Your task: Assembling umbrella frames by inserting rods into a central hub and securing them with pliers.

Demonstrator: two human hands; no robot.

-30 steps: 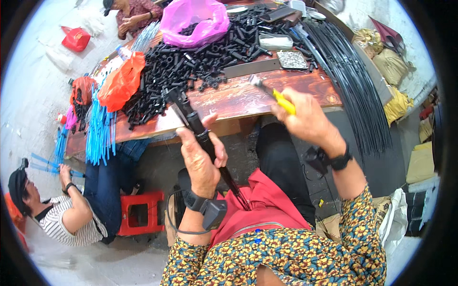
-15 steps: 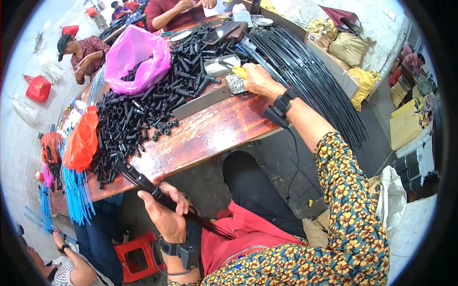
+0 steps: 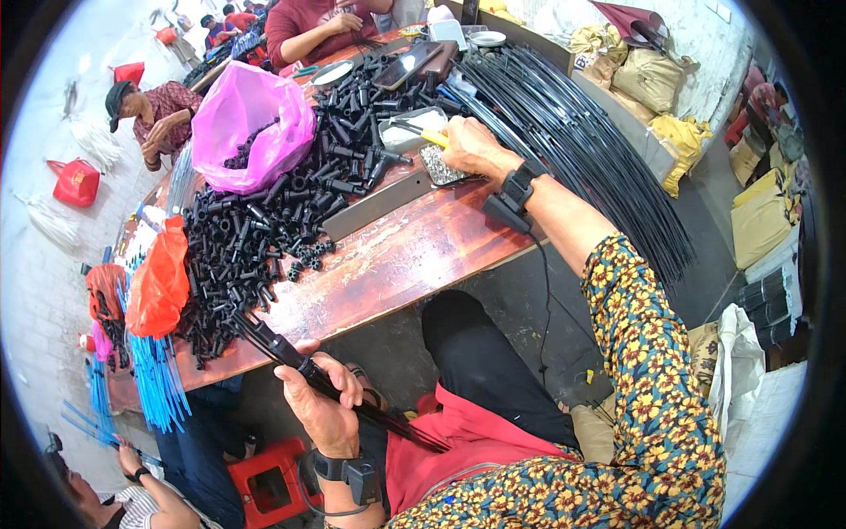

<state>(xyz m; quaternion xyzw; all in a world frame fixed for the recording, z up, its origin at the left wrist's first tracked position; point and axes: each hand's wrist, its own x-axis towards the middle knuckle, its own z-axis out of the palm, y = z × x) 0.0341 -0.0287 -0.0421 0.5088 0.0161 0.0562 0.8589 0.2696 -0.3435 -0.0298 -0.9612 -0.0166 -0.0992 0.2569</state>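
Observation:
My left hand (image 3: 324, 406) is wrapped round a black umbrella frame (image 3: 284, 354). Its thin ribs are gathered in a bundle that slants from the table's front edge down to my lap. Over the table, my right hand (image 3: 480, 150) grips yellow-handled pliers (image 3: 434, 137), their dark tips pointing left. Just below those fingers is a small tray of tiny metal pieces (image 3: 443, 169); the hand partly hides it. Beside it stands a clear container (image 3: 388, 137) with whitish contents. A flat grey metal bar (image 3: 374, 207) lies to the left of the tray.
Black plastic tubular parts (image 3: 256, 212) are heaped over the wooden table (image 3: 388, 264), around a pink bag (image 3: 282, 132). Long black rods (image 3: 582, 150) lie at the right. A phone (image 3: 407, 66) rests at the back. Co-workers sit beyond and at left, near a red stool (image 3: 273, 476).
The scene has shifted slightly in view as my head moved. My left hand still holds the umbrella frame, and the pliers stay by the small tray in my right hand.

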